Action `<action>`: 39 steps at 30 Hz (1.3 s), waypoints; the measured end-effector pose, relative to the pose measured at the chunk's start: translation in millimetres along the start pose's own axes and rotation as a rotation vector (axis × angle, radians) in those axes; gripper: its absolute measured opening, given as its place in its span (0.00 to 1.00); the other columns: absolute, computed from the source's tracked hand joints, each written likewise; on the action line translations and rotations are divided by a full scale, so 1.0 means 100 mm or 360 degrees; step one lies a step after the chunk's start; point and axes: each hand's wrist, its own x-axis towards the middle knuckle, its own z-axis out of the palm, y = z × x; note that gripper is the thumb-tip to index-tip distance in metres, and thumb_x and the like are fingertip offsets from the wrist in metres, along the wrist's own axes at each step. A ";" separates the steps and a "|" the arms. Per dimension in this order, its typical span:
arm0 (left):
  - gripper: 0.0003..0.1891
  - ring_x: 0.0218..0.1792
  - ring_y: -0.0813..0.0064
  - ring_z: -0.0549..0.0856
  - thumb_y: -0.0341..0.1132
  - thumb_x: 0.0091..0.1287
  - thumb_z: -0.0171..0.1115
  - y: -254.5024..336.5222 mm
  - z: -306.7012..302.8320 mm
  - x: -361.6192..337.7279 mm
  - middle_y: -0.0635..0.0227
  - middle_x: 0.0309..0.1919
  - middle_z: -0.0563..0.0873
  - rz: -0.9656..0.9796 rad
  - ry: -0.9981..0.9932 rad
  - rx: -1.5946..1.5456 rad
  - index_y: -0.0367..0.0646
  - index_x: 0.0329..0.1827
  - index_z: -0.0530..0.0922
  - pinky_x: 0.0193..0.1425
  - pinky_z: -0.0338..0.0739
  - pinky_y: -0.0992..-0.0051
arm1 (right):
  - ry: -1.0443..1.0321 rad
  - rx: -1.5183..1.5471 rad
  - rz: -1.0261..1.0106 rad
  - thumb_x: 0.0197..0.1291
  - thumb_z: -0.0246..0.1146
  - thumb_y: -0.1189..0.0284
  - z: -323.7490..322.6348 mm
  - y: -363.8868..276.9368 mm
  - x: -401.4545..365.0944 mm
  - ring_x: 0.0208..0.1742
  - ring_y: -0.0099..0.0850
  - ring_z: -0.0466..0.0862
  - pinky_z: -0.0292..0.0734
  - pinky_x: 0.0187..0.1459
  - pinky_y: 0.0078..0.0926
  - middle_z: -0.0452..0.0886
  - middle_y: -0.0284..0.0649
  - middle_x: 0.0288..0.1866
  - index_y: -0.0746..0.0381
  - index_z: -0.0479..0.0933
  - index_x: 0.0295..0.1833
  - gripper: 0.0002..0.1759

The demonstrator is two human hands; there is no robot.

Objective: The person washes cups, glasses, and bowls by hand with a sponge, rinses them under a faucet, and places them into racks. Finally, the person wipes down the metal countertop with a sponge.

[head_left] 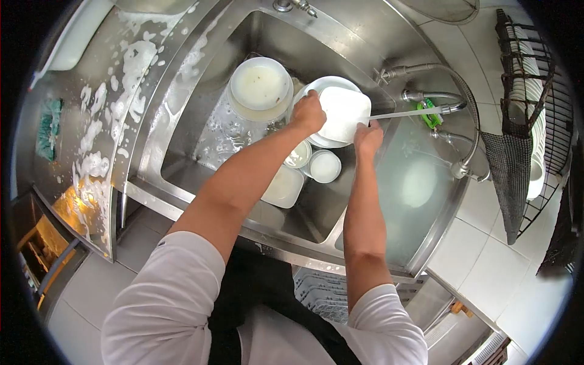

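A white squarish dish (pixel 344 114) is held between my two hands over the steel sink. My left hand (pixel 309 114) grips its left edge, and my right hand (pixel 368 137) has its lower right edge, fingers partly hidden. From the long spout (pixel 401 114), a stream reaches the dish's right side. Beneath it lies a larger round white plate (pixel 331 81). To the left, a white bowl of cloudy liquid (pixel 260 83) sits on other dishes. Small round bowls (pixel 324 166) and a rectangular dish (pixel 283 187) rest below my hands.
Cloudy water fills the right basin (pixel 413 182). Foam covers the left steel counter (pixel 91 131), where a green scouring pad (pixel 48 129) lies. A flexible hose (pixel 468 97) arches beside the taps. At the right, a black wire rack (pixel 550 140) holds white dishes.
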 end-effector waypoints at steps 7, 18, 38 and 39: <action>0.23 0.56 0.47 0.83 0.32 0.58 0.59 0.14 -0.02 -0.10 0.42 0.52 0.84 -0.0089 -0.0227 -0.0168 0.30 0.56 0.75 0.64 0.75 0.56 | 0.0016 0.0023 -0.0118 0.50 0.57 0.78 -0.21 -0.02 -0.05 0.50 0.54 0.82 0.77 0.53 0.45 0.83 0.59 0.46 0.69 0.80 0.51 0.20; 0.21 0.49 0.63 0.87 0.31 0.63 0.66 0.17 0.25 -0.10 0.58 0.51 0.85 -0.0444 -0.0655 -0.2205 0.38 0.60 0.76 0.48 0.86 0.61 | 0.0058 0.0667 -0.0297 0.56 0.50 0.86 -0.73 -0.37 -0.28 0.52 0.39 0.84 0.75 0.58 0.33 0.84 0.51 0.52 0.71 0.76 0.60 0.25; 0.27 0.38 0.69 0.86 0.26 0.50 0.61 -1.76 -2.40 -1.75 0.59 0.40 0.86 -0.0279 0.0011 -0.1095 0.32 0.57 0.77 0.42 0.81 0.68 | -0.0091 0.0699 -0.1782 0.64 0.63 0.70 0.04 -4.34 -1.05 0.47 0.40 0.85 0.80 0.47 0.34 0.82 0.51 0.53 0.63 0.78 0.60 0.19; 0.26 0.39 0.68 0.86 0.27 0.51 0.61 -1.93 -2.34 -1.76 0.57 0.41 0.86 -0.0201 -0.0021 -0.1154 0.32 0.57 0.77 0.43 0.81 0.68 | -0.0021 0.0692 -0.1851 0.63 0.63 0.70 0.13 -4.74 -0.97 0.48 0.43 0.84 0.80 0.48 0.36 0.82 0.52 0.53 0.62 0.78 0.60 0.19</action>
